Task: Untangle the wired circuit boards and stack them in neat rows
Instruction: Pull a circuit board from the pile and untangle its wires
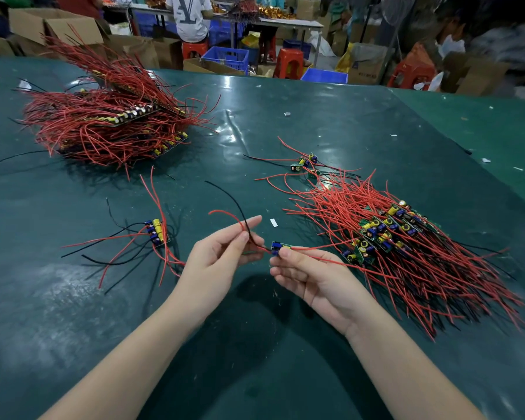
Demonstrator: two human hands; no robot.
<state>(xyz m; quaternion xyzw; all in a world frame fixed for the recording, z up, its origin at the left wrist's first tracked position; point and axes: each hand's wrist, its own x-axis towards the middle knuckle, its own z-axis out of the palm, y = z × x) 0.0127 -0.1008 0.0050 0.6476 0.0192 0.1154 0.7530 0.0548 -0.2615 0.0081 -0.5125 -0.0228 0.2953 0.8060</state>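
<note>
Your right hand (308, 278) pinches one small circuit board (281, 247) above the table (255, 344), while your left hand (217, 257) pinches its red and black wires (245, 225) just beside it. You seem mid-untangling; next, straighten the wires and lay the board on the small stack (156, 234) to the left of your left hand.

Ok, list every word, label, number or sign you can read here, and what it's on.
"LV": large grey monogram on the back of the white T-shirt worn by the seated person.
Cardboard box: dark print, too blurred to read.
Held board and the other boards' parts: markings too small to read.
White scraps on the table: no text visible.
</note>
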